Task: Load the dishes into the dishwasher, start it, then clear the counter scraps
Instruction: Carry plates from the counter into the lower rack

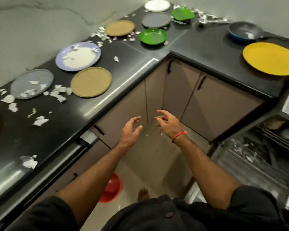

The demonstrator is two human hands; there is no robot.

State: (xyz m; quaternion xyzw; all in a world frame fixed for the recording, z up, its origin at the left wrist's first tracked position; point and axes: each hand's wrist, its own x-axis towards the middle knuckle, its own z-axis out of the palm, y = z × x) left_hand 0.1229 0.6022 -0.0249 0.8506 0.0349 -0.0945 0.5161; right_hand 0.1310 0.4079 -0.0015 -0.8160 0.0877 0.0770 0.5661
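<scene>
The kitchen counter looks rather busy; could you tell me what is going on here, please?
A person stands in the corner of an L-shaped black counter with both arms out. The left hand and right hand are loosely spread over the floor and hold nothing. Plates still sit on the counter, among them a purple plate and a yellow plate, with white paper scraps scattered around. The dishwasher at right stands open.
</scene>
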